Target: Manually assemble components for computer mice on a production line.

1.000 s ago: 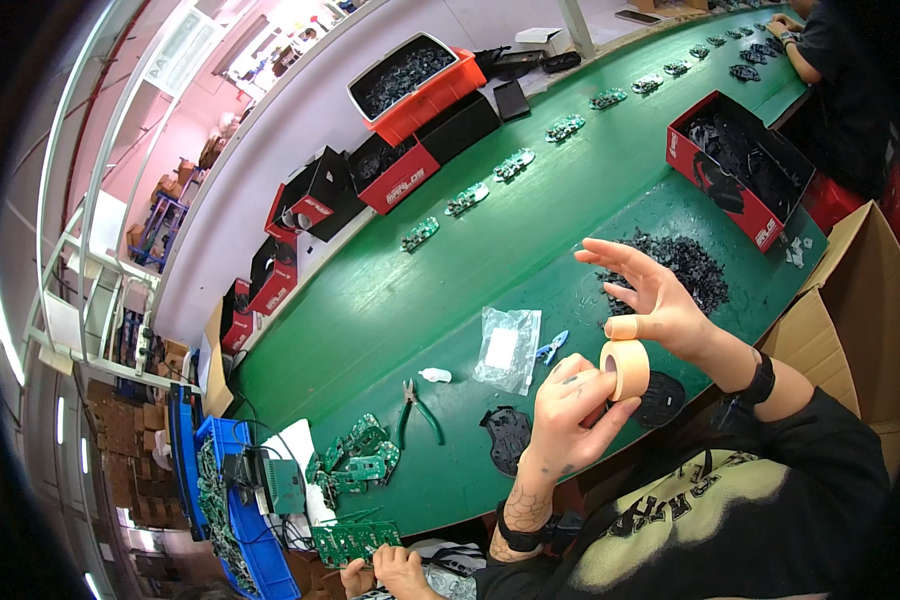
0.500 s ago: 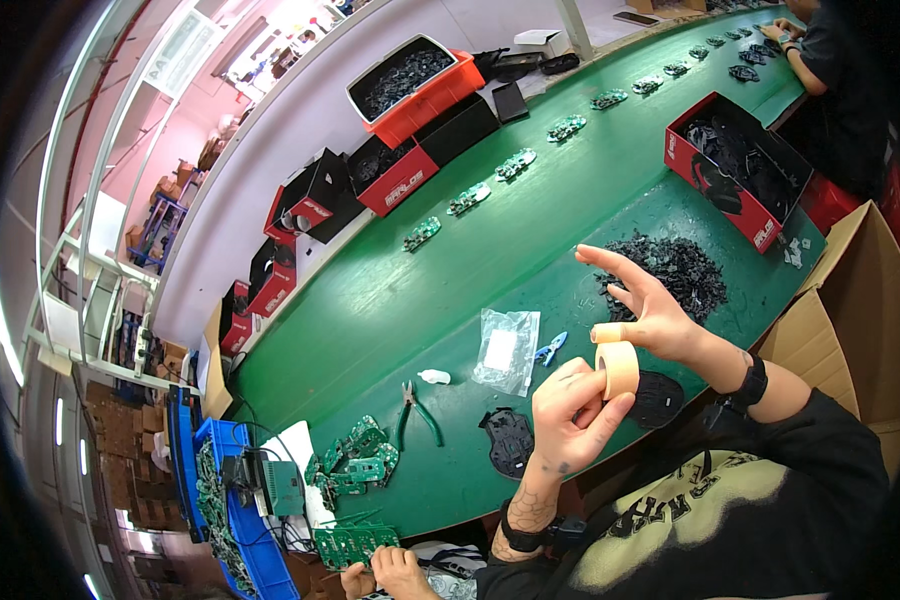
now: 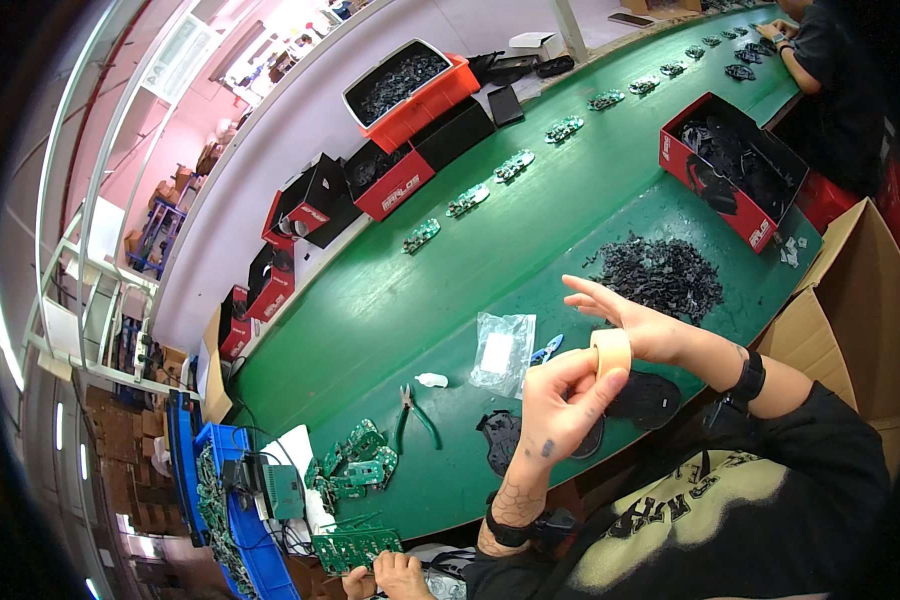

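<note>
A roll of pale yellow tape (image 3: 613, 356) is gripped between the thumb and fingers of my left hand (image 3: 560, 405). Just beyond it, my right hand (image 3: 638, 325) has its fingers stretched out toward the left, and its thumb is hidden behind the roll. Below my hands lie black plastic shells (image 3: 646, 402), with another black shell (image 3: 498, 440) beside my left wrist. A clear plastic bag (image 3: 502, 352) and blue-handled cutters (image 3: 547, 350) rest on the green table past my left hand.
Small black parts (image 3: 660, 280) are heaped beyond my right hand. Green-handled pliers (image 3: 417, 418), a small white bottle (image 3: 432, 380) and green circuit boards (image 3: 362, 462) lie leftward. Another person's hands (image 3: 395, 575) hold a board panel. A red box (image 3: 735, 170) and cardboard carton (image 3: 860, 290) stand right.
My right hand has come down and left behind the tape roll, its fingers now straighter and closer together. My left hand has shifted slightly, still holding the roll.
</note>
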`<move>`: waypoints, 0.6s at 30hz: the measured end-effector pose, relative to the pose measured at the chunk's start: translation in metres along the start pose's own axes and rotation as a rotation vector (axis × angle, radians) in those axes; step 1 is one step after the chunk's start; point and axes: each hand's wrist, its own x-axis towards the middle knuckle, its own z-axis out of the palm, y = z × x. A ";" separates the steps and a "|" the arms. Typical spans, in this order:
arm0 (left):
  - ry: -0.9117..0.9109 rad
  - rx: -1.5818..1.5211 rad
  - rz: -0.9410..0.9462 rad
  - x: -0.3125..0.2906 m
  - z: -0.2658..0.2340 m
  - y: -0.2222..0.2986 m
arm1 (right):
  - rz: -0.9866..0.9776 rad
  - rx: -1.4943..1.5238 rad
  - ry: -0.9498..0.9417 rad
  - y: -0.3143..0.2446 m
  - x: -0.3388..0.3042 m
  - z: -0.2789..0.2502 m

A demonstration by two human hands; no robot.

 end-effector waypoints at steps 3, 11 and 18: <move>0.028 -0.234 -0.144 0.004 -0.002 -0.011 | -0.005 0.026 -0.046 0.001 0.001 -0.001; 0.099 -0.281 -0.075 0.016 0.000 -0.006 | -0.023 0.061 -0.093 -0.012 -0.005 0.002; 0.103 -0.409 -0.041 0.024 -0.002 -0.007 | -0.016 0.084 -0.104 -0.013 -0.004 0.003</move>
